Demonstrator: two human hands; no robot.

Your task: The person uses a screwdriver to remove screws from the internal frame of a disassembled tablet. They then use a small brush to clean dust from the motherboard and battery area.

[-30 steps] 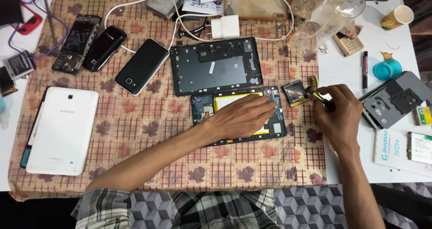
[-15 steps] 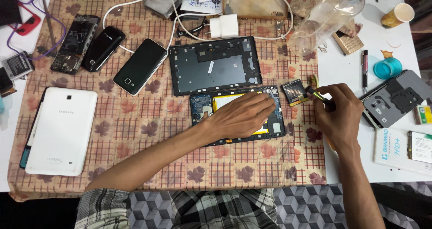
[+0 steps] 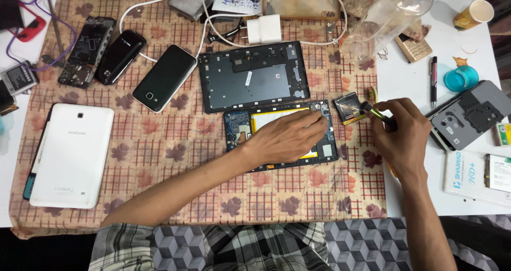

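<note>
Under left hand [image 3: 290, 138]: opened tablet [image 3: 237, 132], touching.

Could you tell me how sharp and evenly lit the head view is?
Head view: even overhead light, soft short shadows under the left hand; the opened tablet and white tablet look sharp; mild glare on the clear plastic bottle; slight bowing toward the edges.

Almost nothing is seen to have changed: the right hand [image 3: 400, 138], closed on a yellow-green tool [image 3: 376, 113], is shifted very slightly beside the small square part [image 3: 348, 107] (the shift is barely perceptible).
</note>
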